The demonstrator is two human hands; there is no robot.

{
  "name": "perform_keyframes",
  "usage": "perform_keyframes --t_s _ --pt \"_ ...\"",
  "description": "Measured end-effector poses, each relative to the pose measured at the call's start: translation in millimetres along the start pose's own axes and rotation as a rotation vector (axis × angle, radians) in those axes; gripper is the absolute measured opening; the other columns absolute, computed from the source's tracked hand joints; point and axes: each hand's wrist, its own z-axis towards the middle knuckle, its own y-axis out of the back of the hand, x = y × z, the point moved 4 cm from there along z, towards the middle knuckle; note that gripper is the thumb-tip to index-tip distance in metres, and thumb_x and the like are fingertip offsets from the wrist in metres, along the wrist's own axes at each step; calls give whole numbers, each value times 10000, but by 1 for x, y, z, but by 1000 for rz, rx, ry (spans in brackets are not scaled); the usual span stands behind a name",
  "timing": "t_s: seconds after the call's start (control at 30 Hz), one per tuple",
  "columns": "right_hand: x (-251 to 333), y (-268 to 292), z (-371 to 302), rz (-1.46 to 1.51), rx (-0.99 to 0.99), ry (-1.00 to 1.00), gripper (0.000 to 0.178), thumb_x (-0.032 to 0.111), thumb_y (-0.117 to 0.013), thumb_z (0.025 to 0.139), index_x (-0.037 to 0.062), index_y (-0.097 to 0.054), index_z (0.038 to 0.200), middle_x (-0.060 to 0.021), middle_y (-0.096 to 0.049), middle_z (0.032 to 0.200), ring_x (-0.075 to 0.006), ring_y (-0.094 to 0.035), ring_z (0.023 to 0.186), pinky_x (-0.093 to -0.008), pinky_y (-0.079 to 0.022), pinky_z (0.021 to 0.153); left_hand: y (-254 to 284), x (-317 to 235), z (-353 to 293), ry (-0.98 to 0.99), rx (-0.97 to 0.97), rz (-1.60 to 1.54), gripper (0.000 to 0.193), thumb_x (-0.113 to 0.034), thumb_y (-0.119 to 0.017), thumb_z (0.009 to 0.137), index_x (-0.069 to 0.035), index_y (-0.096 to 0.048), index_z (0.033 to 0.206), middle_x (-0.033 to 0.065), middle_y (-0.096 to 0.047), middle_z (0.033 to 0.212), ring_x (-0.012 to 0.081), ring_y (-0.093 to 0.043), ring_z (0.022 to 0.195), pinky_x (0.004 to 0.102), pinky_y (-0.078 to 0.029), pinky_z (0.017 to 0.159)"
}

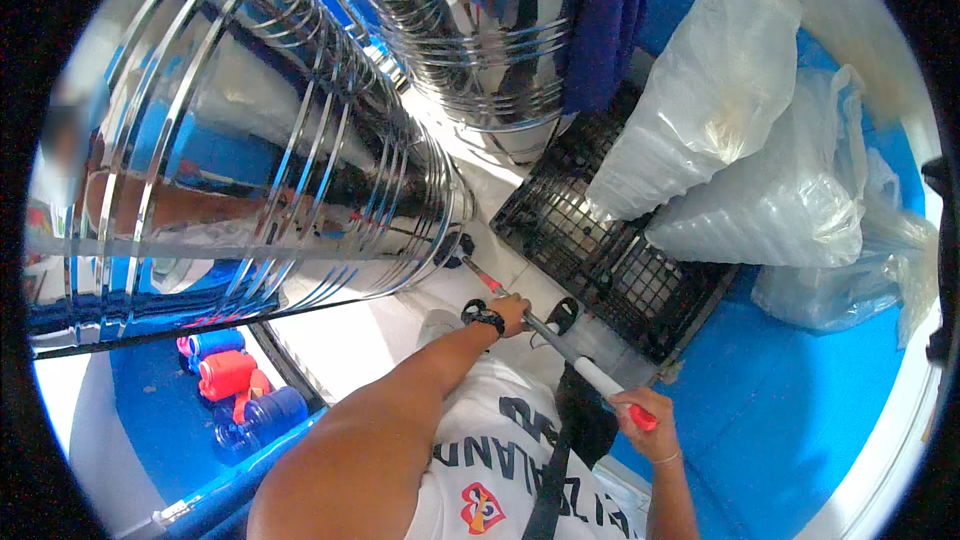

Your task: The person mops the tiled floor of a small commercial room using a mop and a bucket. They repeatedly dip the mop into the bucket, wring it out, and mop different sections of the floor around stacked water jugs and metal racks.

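Observation:
A long pole (598,377), white and grey with red parts, slants across the front of my body. My left hand (511,315), with a dark watch on its wrist, is wrapped round the middle of the pole. My right hand (648,422) is closed round its upper end, by the red tip. The pole's lower end reaches the pale tiled floor (507,262) at the foot of a large shiny steel tank (300,160). What is fixed to that end is too small and dark to make out. My feet stand on the floor near the pole.
A second steel tank (480,30) stands farther off beside a dark blue cloth (605,25). Black plastic crates (600,250) lie to the right, with bulky clear plastic bags (710,80) on and beside them. Blue and red jugs (228,375) are at lower left.

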Motion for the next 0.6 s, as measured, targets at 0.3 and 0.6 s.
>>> perform_keyframes --t_s 0.3,0.6 --pt "17 40 -51 -107 -178 -75 131 136 -750 802 135 -776 930 -77 -679 722 -223 -607 565 -330 -483 565 -28 -57 7 -229 60 -13 554 -362 -715 826 -105 -593 1301 225 -669 1162 412 -629 1134 515 -510 969" --pt "147 116 -51 -497 -529 168 114 326 -760 751 217 -754 784 -2 -614 639 -229 -518 501 -355 -359 491 106 -132 -54 -481 -150 13 341 -290 -772 735 -183 -618 1020 119 -701 870 378 -690 857 527 -535 743"
